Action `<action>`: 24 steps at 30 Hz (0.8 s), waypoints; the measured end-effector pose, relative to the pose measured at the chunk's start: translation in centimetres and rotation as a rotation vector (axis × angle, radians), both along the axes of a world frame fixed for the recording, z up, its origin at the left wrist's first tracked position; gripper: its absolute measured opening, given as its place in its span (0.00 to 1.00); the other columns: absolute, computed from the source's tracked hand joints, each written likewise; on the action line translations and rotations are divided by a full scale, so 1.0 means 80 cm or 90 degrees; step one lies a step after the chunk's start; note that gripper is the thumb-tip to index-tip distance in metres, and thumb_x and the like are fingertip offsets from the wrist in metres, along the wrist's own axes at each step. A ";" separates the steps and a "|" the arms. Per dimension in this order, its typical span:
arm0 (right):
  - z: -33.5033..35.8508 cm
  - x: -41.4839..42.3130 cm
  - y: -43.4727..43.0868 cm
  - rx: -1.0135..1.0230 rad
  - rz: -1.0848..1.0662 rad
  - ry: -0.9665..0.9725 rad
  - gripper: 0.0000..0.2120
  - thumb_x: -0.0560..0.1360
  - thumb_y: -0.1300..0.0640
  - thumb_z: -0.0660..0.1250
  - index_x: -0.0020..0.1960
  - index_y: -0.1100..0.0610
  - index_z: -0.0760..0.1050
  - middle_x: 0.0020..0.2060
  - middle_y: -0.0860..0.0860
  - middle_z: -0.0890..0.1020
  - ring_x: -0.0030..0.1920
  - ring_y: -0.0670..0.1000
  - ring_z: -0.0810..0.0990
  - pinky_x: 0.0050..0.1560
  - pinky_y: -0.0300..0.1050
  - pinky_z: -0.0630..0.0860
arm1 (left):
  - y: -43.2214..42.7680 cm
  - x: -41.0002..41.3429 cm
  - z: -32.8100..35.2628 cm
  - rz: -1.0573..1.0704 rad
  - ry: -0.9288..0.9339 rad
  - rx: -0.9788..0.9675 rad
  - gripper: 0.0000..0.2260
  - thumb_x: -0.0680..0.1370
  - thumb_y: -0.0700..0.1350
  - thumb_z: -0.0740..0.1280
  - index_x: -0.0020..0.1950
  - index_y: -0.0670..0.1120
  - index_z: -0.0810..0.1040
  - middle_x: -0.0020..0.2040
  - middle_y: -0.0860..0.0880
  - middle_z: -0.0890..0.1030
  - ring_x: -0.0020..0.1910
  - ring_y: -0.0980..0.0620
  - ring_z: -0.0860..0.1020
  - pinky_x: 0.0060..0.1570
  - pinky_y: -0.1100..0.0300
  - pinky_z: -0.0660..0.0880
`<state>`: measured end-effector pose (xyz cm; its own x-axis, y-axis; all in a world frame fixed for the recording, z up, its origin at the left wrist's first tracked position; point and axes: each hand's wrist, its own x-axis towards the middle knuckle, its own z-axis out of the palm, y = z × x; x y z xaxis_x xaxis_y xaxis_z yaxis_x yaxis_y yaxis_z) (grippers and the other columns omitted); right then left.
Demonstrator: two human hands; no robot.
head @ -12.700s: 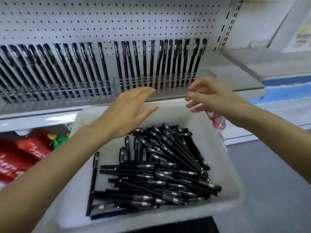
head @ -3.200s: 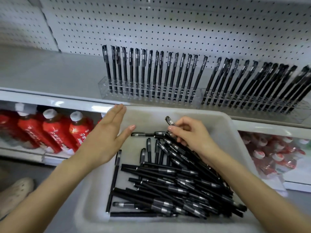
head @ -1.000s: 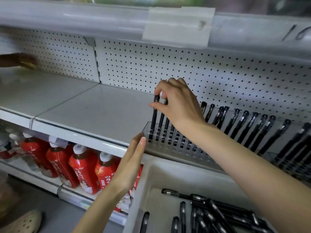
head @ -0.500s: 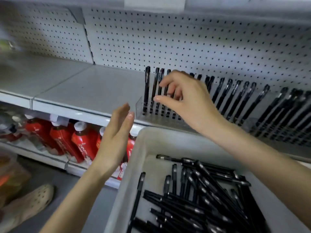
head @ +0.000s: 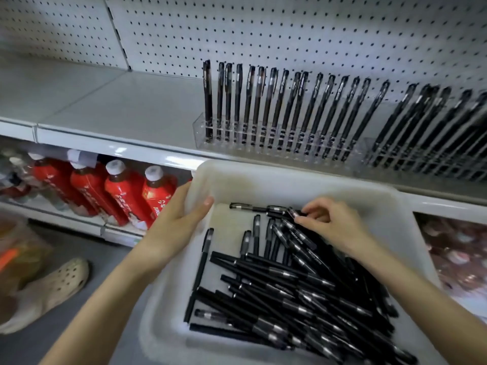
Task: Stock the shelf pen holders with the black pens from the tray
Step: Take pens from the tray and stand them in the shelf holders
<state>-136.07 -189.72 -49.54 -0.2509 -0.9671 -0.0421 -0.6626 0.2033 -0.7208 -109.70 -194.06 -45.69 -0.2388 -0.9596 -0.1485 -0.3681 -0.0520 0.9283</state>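
Black pens [head: 290, 285]: slim, capped, silver ring mid-barrel. Most lie crisscrossed in a heap inside the white plastic tray [head: 263, 180], 6 o'clock of view. Others stand in clear pen holders [head: 263, 146] on the shelf [head: 118, 109], 12 to 3 o'clock, one row upright to slightly tilted; the batch toward 3 o'clock leans more and sits denser.

Right grip [head: 334, 227]: thumb and fingertips pinching the end of one pen [head: 291, 213] at the heap's 12 o'clock edge.
Left grip [head: 174, 225]: clamped on the tray's 9 o'clock rim, thumb inside, fingers outside.

Shelf is pale grey metal, with white pegboard [head: 263, 35] behind. On the lower shelf, 9 o'clock, are red bottles [head: 118, 191] with white caps. On the grey floor, 8 o'clock, is a beige perforated clog [head: 52, 285].
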 end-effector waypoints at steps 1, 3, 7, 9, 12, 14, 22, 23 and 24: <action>-0.003 -0.001 0.002 0.006 -0.013 -0.006 0.09 0.68 0.52 0.75 0.44 0.52 0.77 0.36 0.45 0.79 0.37 0.42 0.77 0.36 0.25 0.71 | 0.000 0.002 -0.002 -0.002 -0.001 0.005 0.16 0.78 0.54 0.62 0.65 0.57 0.71 0.55 0.63 0.77 0.55 0.62 0.76 0.49 0.68 0.69; -0.003 -0.001 0.003 0.008 -0.023 -0.017 0.09 0.68 0.51 0.75 0.45 0.51 0.77 0.37 0.45 0.80 0.38 0.41 0.77 0.37 0.27 0.70 | 0.003 0.004 -0.003 -0.008 0.017 0.022 0.08 0.78 0.54 0.62 0.57 0.60 0.74 0.48 0.63 0.81 0.49 0.62 0.79 0.42 0.70 0.72; 0.000 0.008 0.009 0.034 -0.001 -0.024 0.12 0.68 0.50 0.75 0.48 0.51 0.77 0.39 0.45 0.80 0.39 0.42 0.77 0.40 0.31 0.71 | 0.004 0.005 -0.004 -0.011 0.053 0.034 0.07 0.78 0.53 0.62 0.54 0.59 0.75 0.47 0.61 0.82 0.45 0.63 0.80 0.41 0.66 0.73; -0.002 0.013 0.014 0.042 0.014 0.013 0.12 0.69 0.50 0.74 0.49 0.51 0.77 0.40 0.44 0.78 0.38 0.40 0.74 0.39 0.30 0.69 | 0.004 0.007 -0.006 -0.008 0.055 0.034 0.05 0.78 0.53 0.63 0.53 0.60 0.76 0.45 0.62 0.82 0.44 0.63 0.80 0.38 0.69 0.73; -0.005 0.016 0.016 0.049 0.008 0.007 0.12 0.68 0.51 0.75 0.49 0.51 0.77 0.40 0.45 0.77 0.37 0.40 0.73 0.37 0.30 0.67 | 0.006 0.011 -0.008 -0.001 0.056 0.036 0.06 0.78 0.54 0.62 0.53 0.61 0.75 0.46 0.62 0.82 0.44 0.63 0.80 0.38 0.68 0.73; -0.006 0.017 0.015 0.063 0.008 -0.007 0.12 0.67 0.52 0.76 0.47 0.51 0.77 0.39 0.47 0.77 0.37 0.42 0.73 0.36 0.32 0.67 | 0.009 0.013 -0.008 0.001 0.072 0.040 0.07 0.78 0.53 0.62 0.54 0.61 0.75 0.47 0.62 0.82 0.44 0.64 0.80 0.39 0.68 0.73; -0.004 0.025 0.019 0.059 0.024 -0.042 0.08 0.68 0.55 0.76 0.39 0.51 0.76 0.36 0.48 0.78 0.35 0.43 0.74 0.35 0.31 0.68 | 0.017 0.021 -0.006 -0.014 0.103 0.030 0.07 0.79 0.49 0.62 0.54 0.61 0.75 0.45 0.61 0.83 0.42 0.65 0.80 0.34 0.73 0.73; -0.003 0.026 0.020 0.051 0.022 -0.046 0.07 0.69 0.55 0.75 0.40 0.52 0.76 0.36 0.48 0.78 0.35 0.43 0.74 0.35 0.30 0.68 | 0.018 0.022 -0.005 -0.014 0.106 0.030 0.08 0.78 0.49 0.63 0.55 0.61 0.75 0.46 0.61 0.83 0.44 0.63 0.80 0.36 0.71 0.74; -0.002 0.028 0.022 0.042 0.017 -0.053 0.07 0.69 0.56 0.75 0.40 0.53 0.77 0.36 0.49 0.78 0.35 0.43 0.74 0.34 0.29 0.69 | 0.019 0.023 -0.005 -0.013 0.108 0.032 0.09 0.78 0.48 0.63 0.56 0.60 0.75 0.48 0.59 0.83 0.46 0.61 0.81 0.39 0.68 0.76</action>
<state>-133.87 -188.00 -49.69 -0.2175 -0.9680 -0.1249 -0.6074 0.2344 -0.7590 -107.83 -192.56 -46.11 -0.2838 -0.9468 -0.1516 -0.2084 -0.0934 0.9736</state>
